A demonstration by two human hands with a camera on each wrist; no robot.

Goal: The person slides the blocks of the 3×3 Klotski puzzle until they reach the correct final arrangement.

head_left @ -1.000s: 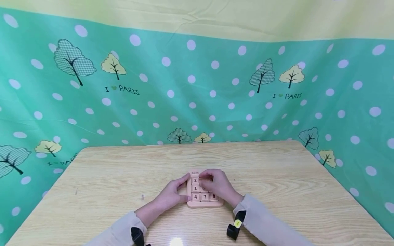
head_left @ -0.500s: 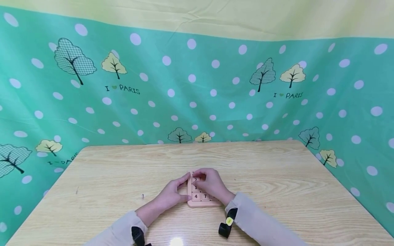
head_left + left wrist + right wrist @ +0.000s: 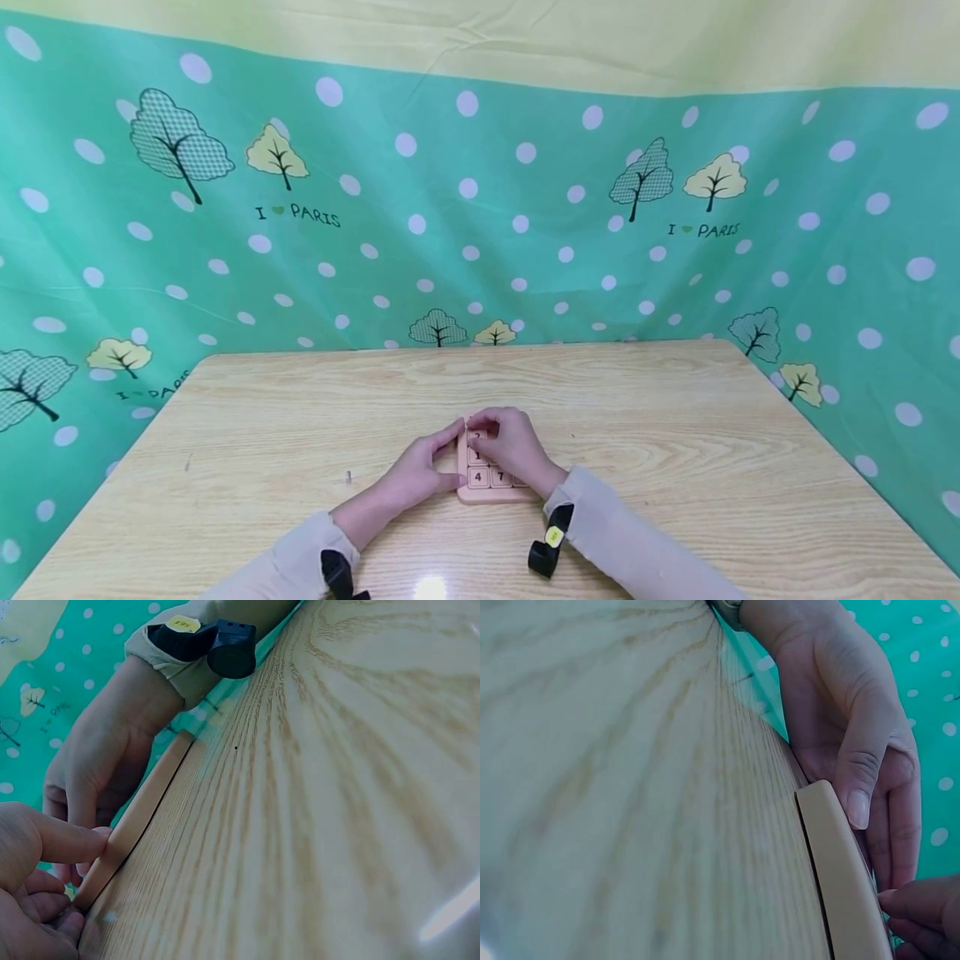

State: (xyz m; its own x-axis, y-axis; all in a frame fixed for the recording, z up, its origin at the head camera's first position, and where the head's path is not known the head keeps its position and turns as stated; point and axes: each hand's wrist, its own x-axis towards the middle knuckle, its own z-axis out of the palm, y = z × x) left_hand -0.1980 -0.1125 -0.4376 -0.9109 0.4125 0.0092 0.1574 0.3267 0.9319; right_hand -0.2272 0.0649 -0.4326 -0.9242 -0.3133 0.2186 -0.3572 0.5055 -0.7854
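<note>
A pinkish wooden number sliding puzzle point(image 3: 491, 497) lies flat on the table. My left hand point(image 3: 414, 477) holds its left side, the thumb at the lower left and a fingertip at the upper left. My right hand point(image 3: 512, 446) reaches over the tiles with bent fingers, its thumb and index fingertip about the "2" tile point(image 3: 477, 436). Whether it pinches a tile cannot be told. Below are the "4" tile point(image 3: 477, 477) and "7" tile point(image 3: 501, 477); the right hand covers the upper right tiles. In the right wrist view the left thumb point(image 3: 859, 806) touches the puzzle's edge.
The wood-grain table point(image 3: 300, 417) spreads around the puzzle on every side. A green dotted curtain point(image 3: 375, 250) with printed trees hangs behind and beside it. Each wrist wears a black strap with a camera, such as the right wrist camera point(image 3: 543, 558).
My right hand has moved left across the tiles, from the middle column to the left column, then nearly stopped. My left hand has kept its place on the puzzle's left side.
</note>
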